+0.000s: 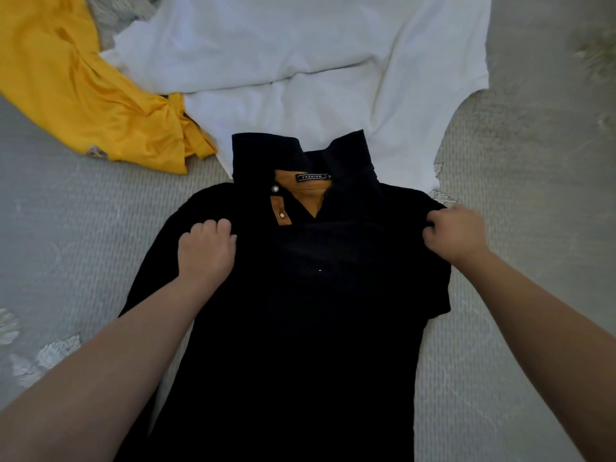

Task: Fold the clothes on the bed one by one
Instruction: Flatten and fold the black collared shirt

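Bare grey bedcover [76, 235] runs down the left edge, with pale leaf embroidery low in that corner, and another broad strip of it lies open on the right side; the far middle is taken up by clothes.

Three garments are in sight, and two hands. At the upper left lies one yellow garment [76, 95], crumpled, its lower end reaching toward the middle. Next to it, across the top centre, one white shirt [300, 58] is spread out with creases, its near edge tucked under the collar of the one black polo shirt [300, 328].

The black polo shirt lies front up in the centre of the bed, running from the collar down past the bottom edge. Its collar stands raised, the inside of the neck and the button strip are mustard brown, two small light buttons show there, and a black label reads FASHION (the letter beside it is too small to be sure of). The left sleeve spreads out toward the bedcover; the right sleeve ends in a straight hem.

The left hand [206, 251] sits on the shirt's left shoulder, fingers curled together and bunched into the fabric. The right hand [455, 233] is at the right shoulder seam, its fingers curled and clamped on the black cloth at the edge. Both bare forearms come in from the bottom corners.
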{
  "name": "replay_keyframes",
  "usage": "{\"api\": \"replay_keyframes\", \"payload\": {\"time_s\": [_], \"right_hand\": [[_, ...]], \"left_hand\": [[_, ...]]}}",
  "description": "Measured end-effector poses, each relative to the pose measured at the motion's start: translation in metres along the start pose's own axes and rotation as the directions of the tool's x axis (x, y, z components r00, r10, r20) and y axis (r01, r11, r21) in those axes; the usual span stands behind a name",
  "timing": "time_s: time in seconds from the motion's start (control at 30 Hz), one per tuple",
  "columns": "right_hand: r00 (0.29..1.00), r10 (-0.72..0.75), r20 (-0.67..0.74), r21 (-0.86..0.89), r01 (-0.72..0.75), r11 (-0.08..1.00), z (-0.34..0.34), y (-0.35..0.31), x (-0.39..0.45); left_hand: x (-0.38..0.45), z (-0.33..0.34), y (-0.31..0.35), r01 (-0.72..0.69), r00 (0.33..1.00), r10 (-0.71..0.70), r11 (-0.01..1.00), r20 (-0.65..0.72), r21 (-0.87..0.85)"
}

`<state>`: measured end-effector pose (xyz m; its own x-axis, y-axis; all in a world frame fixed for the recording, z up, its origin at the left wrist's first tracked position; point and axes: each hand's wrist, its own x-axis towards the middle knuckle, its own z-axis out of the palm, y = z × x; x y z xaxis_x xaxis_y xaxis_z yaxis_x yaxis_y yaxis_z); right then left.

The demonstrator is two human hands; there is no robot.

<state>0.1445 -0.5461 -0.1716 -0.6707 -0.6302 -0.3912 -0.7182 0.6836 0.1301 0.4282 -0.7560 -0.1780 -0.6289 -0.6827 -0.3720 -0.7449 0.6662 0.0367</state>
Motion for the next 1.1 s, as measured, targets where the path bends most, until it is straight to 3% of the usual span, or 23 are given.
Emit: {"api": "replay_keyframes", "payload": {"time_s": [0.1,0.27,0.37,0.47,0.5,0.57,0.63,0.73,0.83,0.93,1.03,1.1], "right_hand": [[0.979,0.189,-0.077,0.016,-0.188,0.982,-0.003,-0.002,0.004],[0.961,0.276,0.007,0.051,-0.276,0.96,0.01,-0.013,-0.01],[0.991,0.132,-0.016,0.084,-0.13,0.988,0.022,-0.035,-0.029],[0.984,-0.151,-0.096,0.158,0.164,0.974,0.038,-0.064,-0.065],[0.977,-0.204,-0.063,0.159,0.212,0.964,0.044,-0.07,-0.078],[0.966,-0.225,0.124,0.124,0.21,0.97,0.057,-0.077,-0.099],[0.955,-0.191,0.225,0.11,0.17,0.979,0.071,-0.074,-0.108],[0.966,-0.133,0.221,0.16,0.098,0.982,0.072,-0.077,-0.108],[0.977,-0.116,0.181,0.141,0.091,0.986,0.065,-0.093,-0.114],[0.963,-0.241,0.122,0.197,0.215,0.957,0.061,-0.132,-0.136],[0.918,-0.37,0.145,0.24,0.33,0.913,0.07,-0.178,-0.157],[0.9,-0.391,0.192,0.261,0.337,0.905,0.077,-0.203,-0.167]], "left_hand": [[0.003,0.008,0.0,0.012,0.995,-0.013,1.0,-0.096,-0.005],[0.01,0.019,-0.002,0.045,0.983,-0.053,0.998,-0.176,-0.049],[0.008,0.027,-0.005,0.089,0.988,-0.096,0.994,-0.117,-0.066],[-0.006,0.027,-0.011,0.055,0.969,-0.106,0.973,-0.222,-0.226],[-0.014,0.029,-0.016,0.055,0.961,-0.121,0.965,-0.249,-0.256],[-0.034,0.036,-0.031,0.1,0.956,-0.171,0.953,-0.238,-0.285],[-0.058,0.044,-0.051,0.216,0.957,-0.262,0.93,-0.124,-0.298],[-0.092,0.054,-0.081,0.329,0.94,-0.34,0.901,0.013,-0.282],[-0.123,0.061,-0.097,0.334,0.942,-0.325,0.888,0.082,-0.316],[-0.145,0.065,-0.105,0.398,0.917,-0.387,0.869,0.096,-0.294],[-0.164,0.071,-0.108,0.534,0.845,-0.514,0.818,0.146,-0.214],[-0.174,0.075,-0.111,0.546,0.837,-0.52,0.809,0.168,-0.216]]}}
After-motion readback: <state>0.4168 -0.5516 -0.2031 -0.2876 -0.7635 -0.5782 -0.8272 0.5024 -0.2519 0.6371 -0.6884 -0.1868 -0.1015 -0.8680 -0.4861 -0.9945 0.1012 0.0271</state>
